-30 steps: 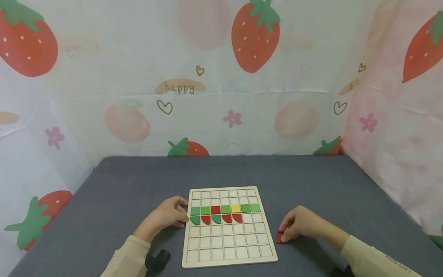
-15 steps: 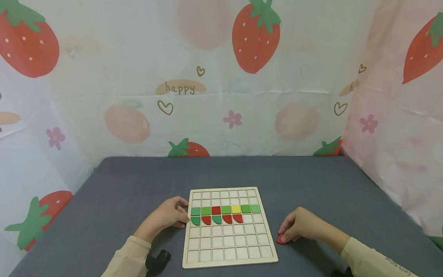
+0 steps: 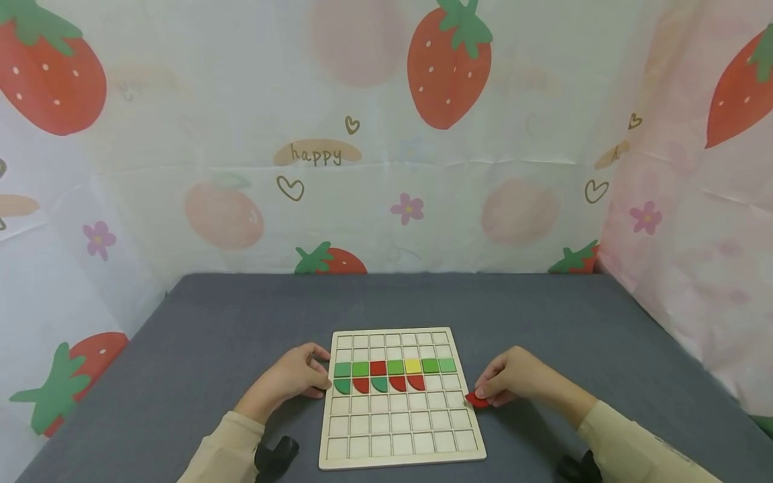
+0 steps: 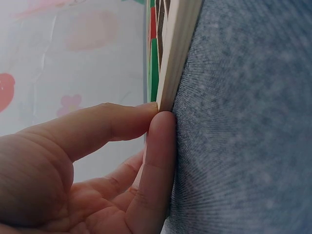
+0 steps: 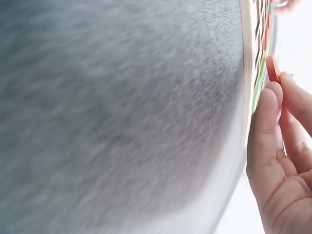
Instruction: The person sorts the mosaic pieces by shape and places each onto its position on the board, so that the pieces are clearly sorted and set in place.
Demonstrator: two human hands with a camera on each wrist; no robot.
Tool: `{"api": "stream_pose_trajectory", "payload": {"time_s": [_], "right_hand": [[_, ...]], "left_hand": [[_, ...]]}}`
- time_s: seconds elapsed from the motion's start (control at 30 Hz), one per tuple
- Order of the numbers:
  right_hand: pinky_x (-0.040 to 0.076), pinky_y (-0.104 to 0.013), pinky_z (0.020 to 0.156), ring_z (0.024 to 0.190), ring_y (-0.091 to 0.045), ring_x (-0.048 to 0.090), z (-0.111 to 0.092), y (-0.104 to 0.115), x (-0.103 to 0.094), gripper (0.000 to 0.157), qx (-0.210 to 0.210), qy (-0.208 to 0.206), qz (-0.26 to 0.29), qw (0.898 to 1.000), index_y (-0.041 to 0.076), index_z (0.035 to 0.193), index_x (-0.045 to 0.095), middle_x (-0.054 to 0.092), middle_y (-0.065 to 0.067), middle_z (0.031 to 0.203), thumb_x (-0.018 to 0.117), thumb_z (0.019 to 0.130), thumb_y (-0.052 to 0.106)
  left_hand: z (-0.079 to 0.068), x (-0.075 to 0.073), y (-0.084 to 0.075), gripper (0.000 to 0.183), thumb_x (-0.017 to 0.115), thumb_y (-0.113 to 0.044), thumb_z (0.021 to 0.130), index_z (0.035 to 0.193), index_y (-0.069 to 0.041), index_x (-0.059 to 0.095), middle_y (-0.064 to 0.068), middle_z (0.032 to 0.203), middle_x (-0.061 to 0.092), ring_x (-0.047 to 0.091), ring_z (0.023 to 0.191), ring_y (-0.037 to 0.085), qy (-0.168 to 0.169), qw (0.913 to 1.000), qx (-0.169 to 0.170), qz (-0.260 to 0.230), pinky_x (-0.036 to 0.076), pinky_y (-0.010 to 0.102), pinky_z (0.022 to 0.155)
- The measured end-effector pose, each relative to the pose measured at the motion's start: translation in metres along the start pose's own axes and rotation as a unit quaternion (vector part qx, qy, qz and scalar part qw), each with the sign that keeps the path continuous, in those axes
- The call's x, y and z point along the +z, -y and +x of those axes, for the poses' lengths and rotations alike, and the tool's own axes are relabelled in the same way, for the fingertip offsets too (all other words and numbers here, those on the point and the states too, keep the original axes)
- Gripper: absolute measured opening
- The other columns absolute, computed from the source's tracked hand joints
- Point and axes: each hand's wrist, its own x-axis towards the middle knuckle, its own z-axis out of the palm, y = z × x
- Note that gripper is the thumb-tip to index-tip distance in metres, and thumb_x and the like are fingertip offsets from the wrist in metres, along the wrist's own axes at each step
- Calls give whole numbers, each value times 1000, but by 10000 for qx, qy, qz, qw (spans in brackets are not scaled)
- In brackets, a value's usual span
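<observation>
A pale wooden grid board [image 3: 401, 463] lies on the dark cloth. My left hand [image 3: 296, 372] holds its left edge, thumb and a finger pinching the wooden edge [image 4: 178, 53] in the left wrist view. Between the thumb and fingers of my right hand [image 3: 513, 376] is a red quarter-circle tile [image 3: 476, 400], overlapping the board's right edge in the head view. One row of the grid carries square tiles: green, one red [image 3: 378, 367] and one yellow [image 3: 413, 365]. Below it, green and red quarter-circle tiles [image 3: 397, 383] fill the cells from the left; the two rightmost cells are bare.
The dark grey cloth [image 3: 241, 315] covers the table around the board. A strawberry-print curtain [image 3: 386, 221] rises behind the table and along both sides. Dark wrist mounts [image 3: 276, 456] sit below both sleeves.
My right hand has picked the red quarter-circle tile up from the cloth, turned it and carried it left and away from me to the board's right edge. My left hand stays put.
</observation>
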Motion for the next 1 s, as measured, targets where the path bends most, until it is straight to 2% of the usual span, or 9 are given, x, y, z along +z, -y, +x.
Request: {"api": "stream_pose_trajectory", "payload": {"time_s": [0.23, 0.53, 0.83, 1.0], "right_hand": [[62, -32, 65, 63, -12, 68, 14, 11, 13, 17, 1, -324, 63, 9995, -4, 91, 77, 76, -10, 85, 80, 81, 9], [62, -31, 63, 61, -12, 68, 33, 21, 30, 12, 258, -711, 313, 9966, -3, 87, 77, 75, -11, 80, 81, 79, 4], [60, -28, 59, 56, -11, 66, 44, 29, 39, 10, 328, -818, 477, 9950, -5, 84, 75, 73, -8, 71, 81, 78, 1], [61, -29, 59, 55, -11, 66, 47, 31, 43, 9, 255, -806, 437, 9955, -6, 84, 75, 74, -10, 73, 80, 78, -1]], "left_hand": [[1, 1, 2, 44, 71, 7, 80, 120, 6, 53, 13, 87, 58, 61, 70, 20, 4, 10000, 15, -42, 59, 34, 64], [0, 0, 1, 45, 71, 7, 80, 121, 6, 53, 13, 87, 58, 61, 71, 20, 50, 10000, 18, -37, 59, 34, 64], [3, 0, 2, 45, 72, 7, 80, 121, 6, 53, 13, 87, 57, 61, 70, 21, 38, 10000, 0, -2, 59, 34, 64], [3, 0, 3, 45, 71, 8, 79, 121, 6, 53, 13, 86, 58, 61, 70, 20, 34, 10000, 2, -31, 59, 34, 63]]}}
